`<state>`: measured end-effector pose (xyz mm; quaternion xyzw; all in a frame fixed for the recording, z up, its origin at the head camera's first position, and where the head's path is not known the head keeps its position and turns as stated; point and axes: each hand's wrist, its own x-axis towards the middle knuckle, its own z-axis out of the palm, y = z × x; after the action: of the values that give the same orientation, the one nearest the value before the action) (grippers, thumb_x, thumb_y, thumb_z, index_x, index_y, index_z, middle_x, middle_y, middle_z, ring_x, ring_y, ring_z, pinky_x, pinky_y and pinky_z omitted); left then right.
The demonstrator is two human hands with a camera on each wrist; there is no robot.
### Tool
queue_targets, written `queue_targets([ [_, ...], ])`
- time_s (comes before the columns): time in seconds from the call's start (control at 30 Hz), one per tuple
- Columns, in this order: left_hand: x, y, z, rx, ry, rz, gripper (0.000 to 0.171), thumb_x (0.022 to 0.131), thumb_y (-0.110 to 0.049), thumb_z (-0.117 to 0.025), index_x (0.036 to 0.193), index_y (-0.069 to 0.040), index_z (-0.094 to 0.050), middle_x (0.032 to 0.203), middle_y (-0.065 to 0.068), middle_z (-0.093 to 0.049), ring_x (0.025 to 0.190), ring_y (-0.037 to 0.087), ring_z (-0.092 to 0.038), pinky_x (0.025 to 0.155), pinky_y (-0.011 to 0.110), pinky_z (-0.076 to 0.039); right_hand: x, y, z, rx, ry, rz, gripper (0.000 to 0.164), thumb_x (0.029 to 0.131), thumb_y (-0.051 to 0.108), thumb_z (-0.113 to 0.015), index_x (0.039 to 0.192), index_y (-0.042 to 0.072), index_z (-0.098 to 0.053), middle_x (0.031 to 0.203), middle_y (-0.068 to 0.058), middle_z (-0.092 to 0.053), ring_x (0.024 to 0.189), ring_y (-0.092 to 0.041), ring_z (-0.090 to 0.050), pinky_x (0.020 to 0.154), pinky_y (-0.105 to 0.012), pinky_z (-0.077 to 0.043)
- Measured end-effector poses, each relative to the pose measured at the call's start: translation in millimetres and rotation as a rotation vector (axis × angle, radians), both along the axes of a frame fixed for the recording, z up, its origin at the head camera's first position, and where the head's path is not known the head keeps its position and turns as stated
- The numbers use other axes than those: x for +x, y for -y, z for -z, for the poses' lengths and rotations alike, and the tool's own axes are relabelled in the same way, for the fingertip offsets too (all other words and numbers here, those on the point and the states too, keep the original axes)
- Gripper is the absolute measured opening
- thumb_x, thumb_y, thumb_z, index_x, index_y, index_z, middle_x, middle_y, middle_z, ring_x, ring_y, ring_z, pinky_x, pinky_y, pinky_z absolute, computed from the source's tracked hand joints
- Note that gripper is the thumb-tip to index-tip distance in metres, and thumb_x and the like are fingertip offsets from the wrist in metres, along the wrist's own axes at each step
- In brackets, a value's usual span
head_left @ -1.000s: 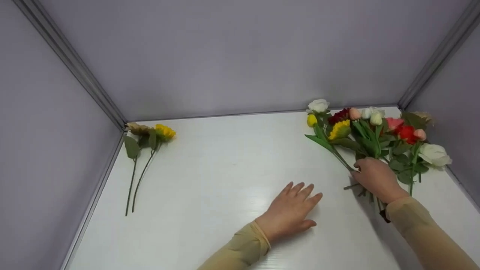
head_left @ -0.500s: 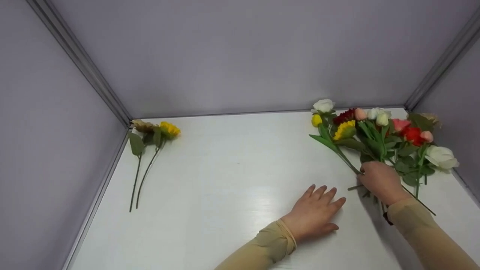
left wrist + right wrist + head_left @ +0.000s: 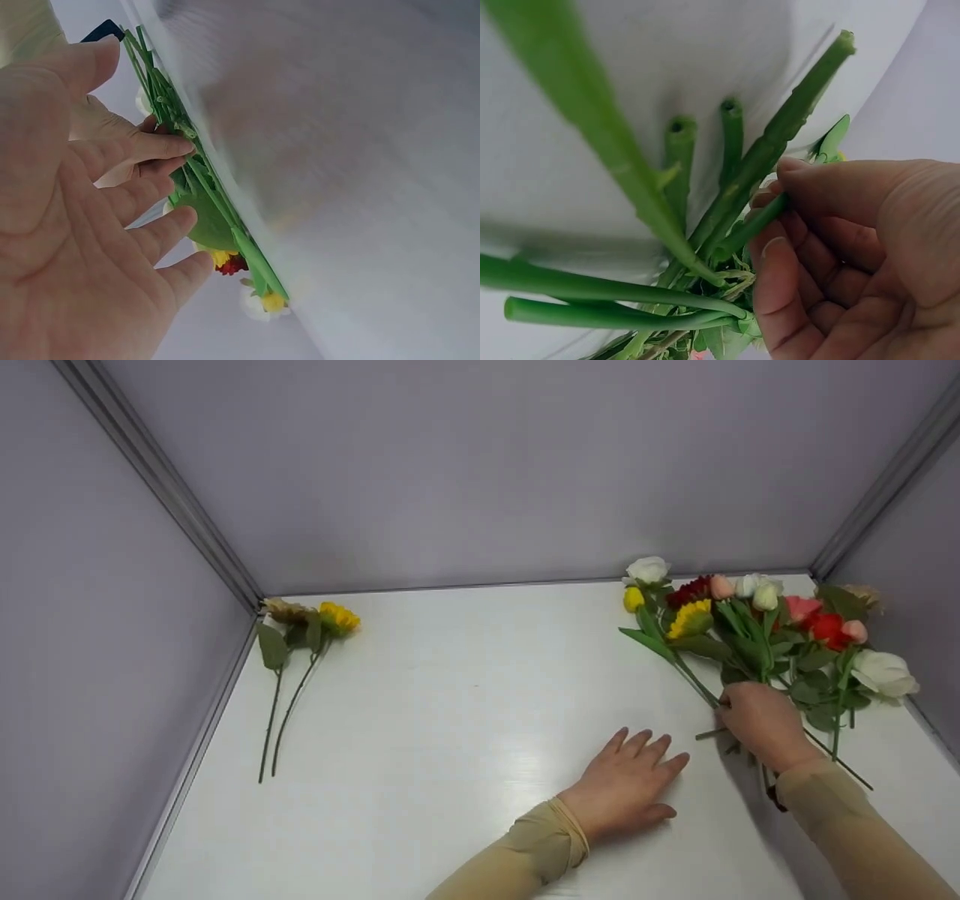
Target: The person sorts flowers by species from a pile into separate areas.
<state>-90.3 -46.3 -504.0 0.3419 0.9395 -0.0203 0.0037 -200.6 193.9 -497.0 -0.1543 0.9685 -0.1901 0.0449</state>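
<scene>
My right hand (image 3: pixel 761 722) is among the stems of a flower pile at the right of the table. In the right wrist view its thumb and fingers pinch a green stem (image 3: pixel 751 226). The yellow tulip (image 3: pixel 634 600) has its stem running to these fingers in the head view. Around it lie a yellow sunflower (image 3: pixel 690 619), a dark red flower (image 3: pixel 690 592), white tulips (image 3: pixel 766 596) and red and pink blooms. My left hand (image 3: pixel 626 787) is held low over the table to the left, fingers spread, palm facing down, holding nothing.
Two flowers, one tan (image 3: pixel 285 611) and one yellow sunflower (image 3: pixel 339 618), lie apart at the table's far left. A large white flower (image 3: pixel 885 673) lies by the right wall. Grey panels (image 3: pixel 510 472) enclose the white table (image 3: pixel 450 720) at the back and sides.
My left hand has moved right, closer to the flower pile. My right hand stays at the stems, and a thin dark stem now shows to its right. The head view has shifted slightly.
</scene>
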Motion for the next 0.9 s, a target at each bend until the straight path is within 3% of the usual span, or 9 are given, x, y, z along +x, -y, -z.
queue_targets([
  [0.33,-3.5,8,-9.6,0.056,0.05,-0.012,0.072,0.099,-0.063,-0.055,0.16,-0.03,-0.036,0.162,-0.003,-0.037,0.149,0.02,-0.032,0.121,0.04,-0.026,4.6,10,-9.3,-0.028,-0.011,0.003,0.013,0.097,0.006,-0.064,0.092,-0.001,-0.074,0.081,-0.012,-0.068,0.063,-0.023,-0.057,0.059,-0.045,-0.049],
  [0.53,-12.8,25,-19.3,0.203,0.081,-0.066,0.056,0.104,-0.052,-0.053,0.153,-0.024,-0.05,0.155,-0.003,-0.048,0.142,0.016,-0.043,0.117,0.033,-0.033,12.5,24,-15.3,-0.091,-0.086,-0.008,0.009,0.096,0.009,-0.07,0.094,0.002,-0.074,0.085,-0.011,-0.069,0.062,-0.018,-0.059,0.06,-0.045,-0.052],
  [0.67,-23.1,51,-29.3,0.503,0.172,-0.201,0.04,0.106,-0.039,-0.056,0.141,-0.02,-0.064,0.141,-0.006,-0.061,0.131,0.01,-0.055,0.109,0.025,-0.042,19.4,44,-19.8,-0.209,-0.125,0.01,0.009,0.096,0.013,-0.073,0.097,0.005,-0.076,0.089,-0.009,-0.07,0.068,-0.019,-0.061,0.065,-0.042,-0.052],
  [0.8,-33.8,85,-33.9,0.96,0.345,-0.398,0.034,0.105,-0.036,-0.061,0.133,-0.019,-0.07,0.125,-0.01,-0.069,0.115,0.006,-0.063,0.098,0.028,-0.05,30.4,79,-21.3,-0.36,-0.151,0.019,0.007,0.095,0.014,-0.075,0.099,0.008,-0.078,0.092,-0.004,-0.071,0.077,-0.018,-0.064,0.069,-0.039,-0.053],
  [0.9,-42.3,105,-33.3,1.286,0.431,-0.483,0.034,0.102,-0.035,-0.065,0.131,-0.017,-0.069,0.115,-0.007,-0.071,0.105,0.01,-0.067,0.092,0.032,-0.055,41.8,110,-20.7,-0.465,-0.165,-0.001,0.005,0.093,0.015,-0.078,0.098,0.012,-0.078,0.091,0.001,-0.071,0.078,-0.014,-0.064,0.069,-0.036,-0.054],
])
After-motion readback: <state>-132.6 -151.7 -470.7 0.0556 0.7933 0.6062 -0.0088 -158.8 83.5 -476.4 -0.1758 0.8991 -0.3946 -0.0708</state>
